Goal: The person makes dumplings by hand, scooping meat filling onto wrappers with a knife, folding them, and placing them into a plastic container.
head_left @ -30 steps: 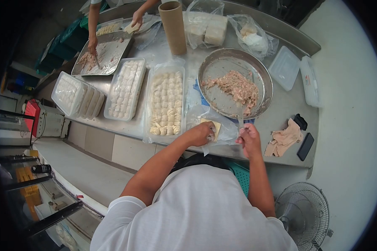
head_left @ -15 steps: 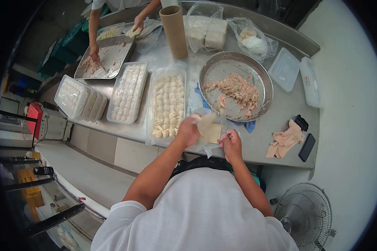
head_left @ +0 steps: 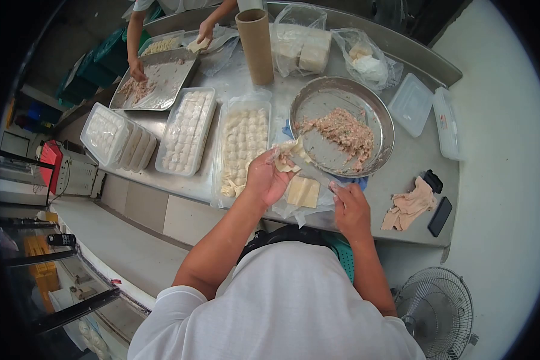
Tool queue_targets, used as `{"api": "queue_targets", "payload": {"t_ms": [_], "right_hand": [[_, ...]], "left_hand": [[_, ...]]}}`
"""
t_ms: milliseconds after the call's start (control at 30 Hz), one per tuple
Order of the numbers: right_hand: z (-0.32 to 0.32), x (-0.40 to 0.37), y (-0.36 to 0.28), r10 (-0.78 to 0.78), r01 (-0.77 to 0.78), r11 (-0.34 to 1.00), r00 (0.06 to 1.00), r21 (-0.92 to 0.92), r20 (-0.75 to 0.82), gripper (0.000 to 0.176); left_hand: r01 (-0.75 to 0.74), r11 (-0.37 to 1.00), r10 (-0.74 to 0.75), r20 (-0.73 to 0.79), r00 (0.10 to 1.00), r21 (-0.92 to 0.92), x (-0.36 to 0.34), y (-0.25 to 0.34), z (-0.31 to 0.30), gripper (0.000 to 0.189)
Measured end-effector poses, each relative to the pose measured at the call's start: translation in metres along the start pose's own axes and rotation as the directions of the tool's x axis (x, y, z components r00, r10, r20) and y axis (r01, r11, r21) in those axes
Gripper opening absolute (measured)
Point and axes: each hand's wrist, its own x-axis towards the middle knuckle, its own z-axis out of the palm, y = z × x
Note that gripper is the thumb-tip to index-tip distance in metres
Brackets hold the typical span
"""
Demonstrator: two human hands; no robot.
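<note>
My left hand (head_left: 266,179) is closed on a dumpling wrapper (head_left: 298,151), thin and pale, with its edge folding up. Pinkish meat filling lies in that wrapper. In my right hand (head_left: 352,207) is the handle of a flat spatula (head_left: 315,174), its blade reaching to the wrapper. Below and between both hands lies a stack of square wrappers (head_left: 304,192) on plastic film. Left of them, a plastic tray (head_left: 269,120) holds rows of wrapped dumplings (head_left: 243,135). Beyond my right hand, a round metal pan (head_left: 385,120) contains a mound of meat filling (head_left: 349,133).
Lidded dumpling boxes (head_left: 186,132) stand at left. A co-worker's hands (head_left: 137,69) work over a rectangular metal tray (head_left: 171,90). A cardboard tube (head_left: 255,48) and bagged wrapper blocks (head_left: 314,53) stand behind. Lids, a cloth (head_left: 410,204) and a phone (head_left: 440,214) lie at right.
The spatula, carrying filling upright before, now slants left to the wrapper, where filling now lies. My left hand has turned palm up and risen slightly; my right hand moved right.
</note>
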Motion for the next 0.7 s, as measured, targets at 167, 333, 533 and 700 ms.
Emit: {"api": "queue_targets", "payload": {"t_ms": [167,333,533,700], "right_hand": [[-0.024,0.003,-0.018,0.006,-0.006,1.0,1.0,-0.018,-0.003,0.033],[-0.008,0.006,-0.011,-0.026,0.027,1.0,1.0,-0.012,0.015,0.033],[-0.036,0.015,-0.029,0.034,-0.036,0.973,0.999,0.227,0.014,0.032],[-0.047,0.021,-0.029,-0.029,-0.014,0.981,0.975,0.193,0.221,0.026]], "left_hand": [[-0.092,0.947,0.217,-0.403,0.889,0.307,0.006,-0.009,0.016,0.036],[-0.109,0.953,0.194,-0.297,0.935,0.282,0.007,-0.016,0.03,0.036],[-0.042,0.915,0.129,-0.191,0.973,0.402,-0.003,0.004,0.029,0.031],[-0.014,0.101,0.255,-0.012,0.967,0.995,-0.015,0.007,0.034,0.036]]}}
